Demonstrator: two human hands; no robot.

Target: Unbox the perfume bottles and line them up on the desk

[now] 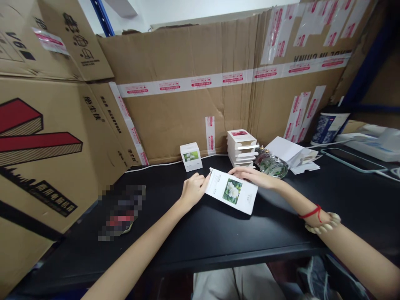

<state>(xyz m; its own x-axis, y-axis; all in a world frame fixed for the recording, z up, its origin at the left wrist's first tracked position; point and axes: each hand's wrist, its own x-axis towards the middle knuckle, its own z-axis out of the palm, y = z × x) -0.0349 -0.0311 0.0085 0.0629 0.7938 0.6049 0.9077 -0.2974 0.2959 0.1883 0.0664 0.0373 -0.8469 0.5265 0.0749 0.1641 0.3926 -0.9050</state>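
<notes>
Between my hands is a white cardboard box [218,185] printed with a white flower and green leaves; it looks flat or only partly opened out, and is tilted over the black table. My left hand [194,189] is closed on its left end, pinching the edge with thumb and fingers. At its far edge, my right hand [253,175] has its fingers bent over and behind the cardboard, and its fingertips are partly hidden. Just beyond stands a small white box [191,156] with a similar flower picture. A stack of white folded cartons [240,146] sits behind my right hand.
Several clear glass bottles [271,163] lie right of the stack, beside white papers [292,154]. Farther right are a phone [353,160] and a blue-and-white cup [329,127]. Large cardboard [187,54] walls the back; a big carton [56,158] borders the left. A blurred item [121,212] lies at left.
</notes>
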